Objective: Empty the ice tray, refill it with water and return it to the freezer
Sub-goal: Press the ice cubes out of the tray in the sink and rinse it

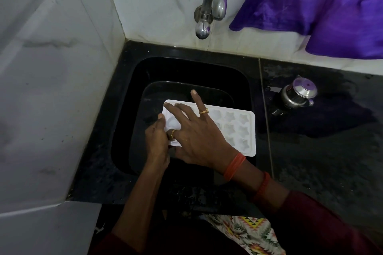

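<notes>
Two hands are on the ice tray [238,128], which is held roughly level over the black sink [186,68]. The left hand [157,141] grips the tray's left end, fingers curled round its edge. The right hand [196,136] lies flat across the top just beside that grip. Its fingers are straight and spread, pressing on the moulds and holding nothing.

To the right of both hands, the uncovered star-shaped cavities look frosty white. I cannot tell whether they hold ice or are bare, nor whether the tray faces up or down.

Up beyond the grip, the tap [213,4] shows no water running. The task looks to be in its first step, loosening or tipping out the ice. Refilling is not begun, and the return to the freezer, which is not in view, is left.
</notes>
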The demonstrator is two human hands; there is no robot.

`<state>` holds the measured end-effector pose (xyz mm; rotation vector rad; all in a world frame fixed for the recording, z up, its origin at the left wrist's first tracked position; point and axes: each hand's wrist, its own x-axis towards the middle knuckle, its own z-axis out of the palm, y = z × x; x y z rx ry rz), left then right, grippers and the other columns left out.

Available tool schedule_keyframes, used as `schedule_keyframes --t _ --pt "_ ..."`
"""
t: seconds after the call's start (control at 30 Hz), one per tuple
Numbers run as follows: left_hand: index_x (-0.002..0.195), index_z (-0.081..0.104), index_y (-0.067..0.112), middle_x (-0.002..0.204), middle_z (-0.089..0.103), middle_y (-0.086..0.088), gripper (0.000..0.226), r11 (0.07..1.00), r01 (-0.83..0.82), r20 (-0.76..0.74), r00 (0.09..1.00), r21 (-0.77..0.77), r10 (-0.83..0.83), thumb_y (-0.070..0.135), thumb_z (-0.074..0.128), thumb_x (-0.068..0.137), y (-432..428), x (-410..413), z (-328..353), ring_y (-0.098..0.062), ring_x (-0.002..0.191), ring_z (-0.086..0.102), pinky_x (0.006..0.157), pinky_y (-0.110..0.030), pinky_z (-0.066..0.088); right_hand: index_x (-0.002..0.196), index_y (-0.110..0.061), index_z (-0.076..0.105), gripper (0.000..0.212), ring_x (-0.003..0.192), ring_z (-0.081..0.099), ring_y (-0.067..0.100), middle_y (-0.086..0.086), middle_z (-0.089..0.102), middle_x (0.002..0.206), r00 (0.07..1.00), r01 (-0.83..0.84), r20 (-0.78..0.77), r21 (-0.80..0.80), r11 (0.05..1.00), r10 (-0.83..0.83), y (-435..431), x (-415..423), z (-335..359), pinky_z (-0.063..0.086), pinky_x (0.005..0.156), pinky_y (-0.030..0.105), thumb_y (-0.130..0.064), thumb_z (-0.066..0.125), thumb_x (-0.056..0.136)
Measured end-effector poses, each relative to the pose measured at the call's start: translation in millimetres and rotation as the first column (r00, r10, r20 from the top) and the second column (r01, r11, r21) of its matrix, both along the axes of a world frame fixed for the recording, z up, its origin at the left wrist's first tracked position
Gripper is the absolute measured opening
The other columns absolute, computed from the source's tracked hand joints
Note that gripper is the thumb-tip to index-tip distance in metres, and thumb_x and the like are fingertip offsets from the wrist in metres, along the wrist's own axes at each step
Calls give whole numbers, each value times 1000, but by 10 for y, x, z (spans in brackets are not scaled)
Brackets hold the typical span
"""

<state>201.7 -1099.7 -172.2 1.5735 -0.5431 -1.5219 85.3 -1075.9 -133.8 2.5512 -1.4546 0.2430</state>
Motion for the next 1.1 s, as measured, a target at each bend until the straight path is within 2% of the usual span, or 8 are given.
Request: schedule_keyframes --t 0.17,0.27,0.37,0.5,0.67,0.8,1.1 --pt "97 75 11 95 77 -15 39 1000 -12 -5 1000 15 12 42 52 102 8 -1 2 -38 92 74 88 -56 58 79 -26 76 30 128 55 30 15 55 144 999 53 8 34 998 -54 21 11 11 3 122 63 -55 69 81" --pt "94 74 12 93 77 -13 37 1000 -17 0 1000 18 17 40 52 103 2 5 18 -36 91 74 85 -52 59 84 -27 75 29 129 55 29 15 55 144 998 50 23 54 997 -51 41 -25 23 0 122 64 -55 69 81" --pt "85 74 15 88 77 -10 37 1000 -15 20 1000 10 15 39 52 103 8 13 26 -33 89 74 81 -46 59 103 -27 73 45 133 51 26 12 50 149 996 78 34 64 995 -80 37 -91 91 -3 122 62 -64 59 82" --pt "87 74 18 96 76 -10 33 999 -24 40 999 22 24 40 53 102 1 24 3 -31 92 73 75 -40 57 110 -26 71 57 132 51 23 10 50 149 986 150 54 90 985 -155 -1 -162 157 -2 122 61 -69 48 81" --pt "88 73 18 97 75 -10 33 1000 -12 35 999 24 11 40 52 102 -1 -6 28 -29 92 73 85 -43 57 105 -29 75 44 134 50 23 11 50 150 989 143 7 137 980 -145 -32 -141 98 -4 123 60 -60 50 85" --pt "89 75 17 98 77 -11 35 1000 -1 39 999 25 0 41 53 101 3 -9 25 -32 95 73 93 -52 57 97 -31 77 34 129 54 27 13 53 146 992 125 -37 101 987 -122 -64 -136 72 -3 123 60 -49 50 89" --pt "87 73 17 99 75 -12 33 999 -28 32 999 40 27 38 52 102 6 -9 73 -33 97 72 95 -50 56 92 -31 79 31 126 56 29 13 55 145 995 95 -43 16 995 -94 -106 -143 44 0 123 62 -47 53 92"
